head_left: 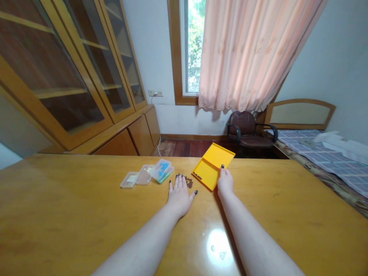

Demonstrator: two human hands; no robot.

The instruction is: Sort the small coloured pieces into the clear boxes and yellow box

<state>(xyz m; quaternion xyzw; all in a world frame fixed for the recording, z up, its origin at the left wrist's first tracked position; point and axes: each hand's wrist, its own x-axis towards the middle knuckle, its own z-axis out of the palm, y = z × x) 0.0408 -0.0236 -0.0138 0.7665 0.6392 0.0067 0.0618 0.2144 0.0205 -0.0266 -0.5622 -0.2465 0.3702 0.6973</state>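
My left hand [179, 197] lies spread with its palm down on the table, its fingertips at a small heap of brown pieces [189, 182]. Part of the heap is hidden under the fingers. My right hand [225, 183] grips the right edge of an opened yellow box [209, 173], thumb on top. The box is tilted, its hinged lid [220, 154] folded back away from me. Several dark brown pieces [197, 176] sit in the box's left corner, close to the heap.
Left of my left hand stand clear plastic boxes: one with blue pieces [162, 168] on top of a green one [166, 177], one with pale pieces [143, 175], and another with white contents [129, 179]. Beyond the table [86, 214] are a brown armchair [245, 130] and a bed [324, 153].
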